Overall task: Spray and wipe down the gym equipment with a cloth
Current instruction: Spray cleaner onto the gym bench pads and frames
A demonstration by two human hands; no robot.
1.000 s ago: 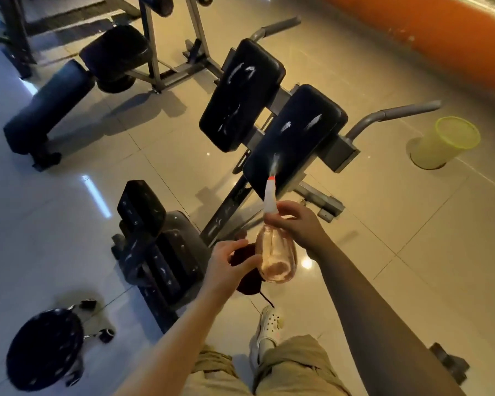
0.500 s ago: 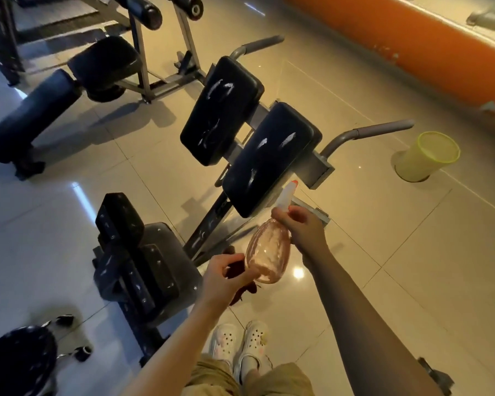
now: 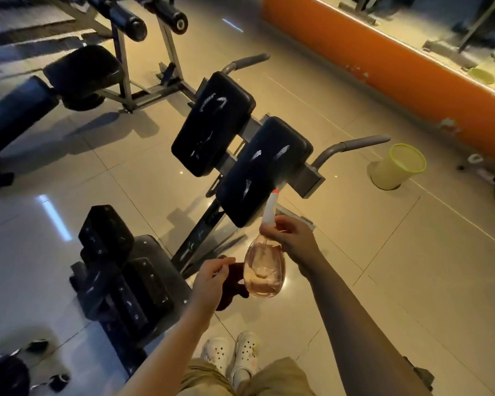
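- While spraying appears underway in the head view, the spray bottle (image 3: pixel 265 268) is gripped at its neck by the right hand (image 3: pixel 293 241), nozzle aimed up-frame at the near pad (image 3: pixel 265 170) just above it.
- A dark cloth (image 3: pixel 232 284) is pinched in the left hand (image 3: pixel 212 277), lower centre.
- Pad's long axis runs diagonally, lower left to upper right; right hand judged nearer.

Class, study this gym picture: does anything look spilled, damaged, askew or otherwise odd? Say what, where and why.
White streaks mark both black pads, the left pad and the right pad, like spray not yet wiped. The orange wall base shows pale chipped patches. Nothing looks spilled on the floor.
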